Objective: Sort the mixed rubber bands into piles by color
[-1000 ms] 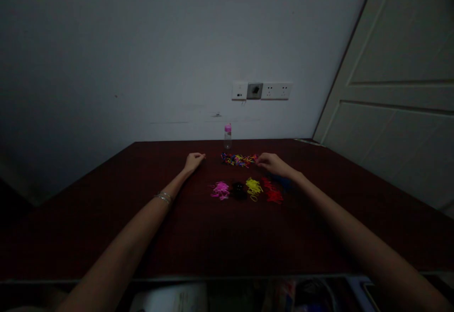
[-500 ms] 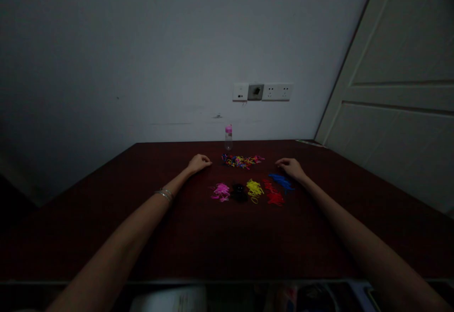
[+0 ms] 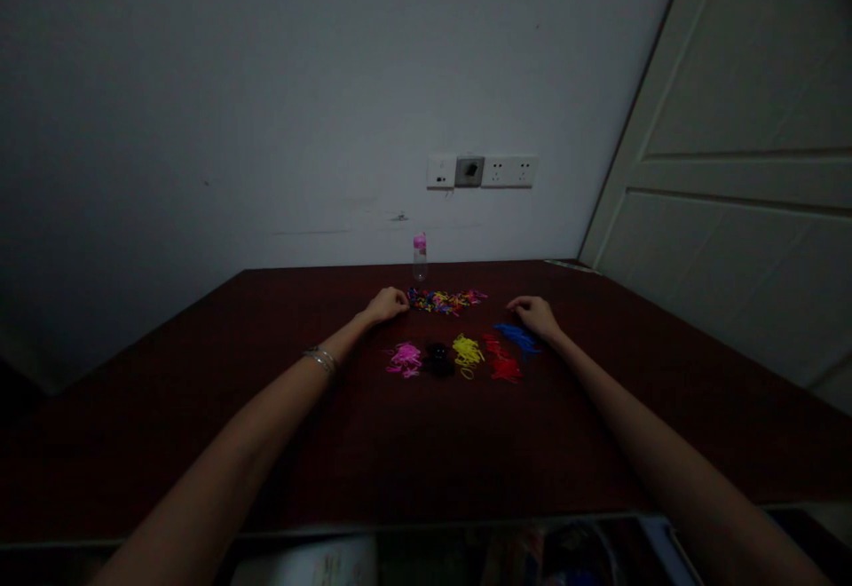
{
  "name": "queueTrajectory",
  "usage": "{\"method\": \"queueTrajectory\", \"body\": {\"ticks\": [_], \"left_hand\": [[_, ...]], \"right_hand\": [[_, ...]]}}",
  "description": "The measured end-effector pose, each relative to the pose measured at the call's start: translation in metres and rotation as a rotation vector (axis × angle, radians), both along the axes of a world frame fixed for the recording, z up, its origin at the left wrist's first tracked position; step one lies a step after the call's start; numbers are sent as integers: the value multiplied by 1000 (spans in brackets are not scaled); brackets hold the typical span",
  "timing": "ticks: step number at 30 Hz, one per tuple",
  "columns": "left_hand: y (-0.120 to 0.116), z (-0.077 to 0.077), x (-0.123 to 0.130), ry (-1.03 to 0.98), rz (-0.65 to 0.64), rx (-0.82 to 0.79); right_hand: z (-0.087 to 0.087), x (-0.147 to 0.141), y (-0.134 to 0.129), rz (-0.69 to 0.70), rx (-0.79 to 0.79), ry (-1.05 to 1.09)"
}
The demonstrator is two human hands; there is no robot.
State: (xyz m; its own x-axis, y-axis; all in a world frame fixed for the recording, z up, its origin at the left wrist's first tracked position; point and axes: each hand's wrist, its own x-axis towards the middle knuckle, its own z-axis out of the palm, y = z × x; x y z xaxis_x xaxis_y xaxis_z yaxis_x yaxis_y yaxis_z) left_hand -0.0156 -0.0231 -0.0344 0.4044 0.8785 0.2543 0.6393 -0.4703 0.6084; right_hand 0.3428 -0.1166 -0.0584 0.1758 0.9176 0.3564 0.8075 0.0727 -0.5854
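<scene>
A mixed pile of small coloured rubber bands (image 3: 447,302) lies towards the back of the table. At its left end my left hand (image 3: 390,304) has its fingers closed in a pinch, touching the pile's edge; what is between the fingertips is too small to make out. My right hand (image 3: 536,314) rests to the right of the pile, apart from it, fingers loosely stretched and nothing visible in them. Just below it are blue rubber bands (image 3: 517,337). Nearer me, in a row, lie pink bands (image 3: 405,359), black bands (image 3: 439,360), yellow bands (image 3: 468,353) and red bands (image 3: 504,362).
A clear bottle with a pink top (image 3: 419,257) stands behind the mixed pile. The dark red table (image 3: 426,453) meets a wall with sockets (image 3: 509,171); a pale panelled door (image 3: 732,213) is at the right. Below the front edge are a white object (image 3: 306,564) and other items.
My left hand has moved right, up to the left end of the mixed pile. My right hand stays near the blue bands. The whole view has shifted slightly.
</scene>
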Motion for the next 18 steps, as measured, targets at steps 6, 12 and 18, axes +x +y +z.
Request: {"method": "queueTrajectory", "body": {"ticks": [6,12,18], "left_hand": [[-5,3,4,15,12,-21],[-9,8,-1,3,-49,-58],[-19,21,3,-84,-184,-180]], "right_hand": [[2,-2,-2,13,5,-10],[2,-2,-3,13,-6,-2],[0,-1,-1,6,19,-5]]}}
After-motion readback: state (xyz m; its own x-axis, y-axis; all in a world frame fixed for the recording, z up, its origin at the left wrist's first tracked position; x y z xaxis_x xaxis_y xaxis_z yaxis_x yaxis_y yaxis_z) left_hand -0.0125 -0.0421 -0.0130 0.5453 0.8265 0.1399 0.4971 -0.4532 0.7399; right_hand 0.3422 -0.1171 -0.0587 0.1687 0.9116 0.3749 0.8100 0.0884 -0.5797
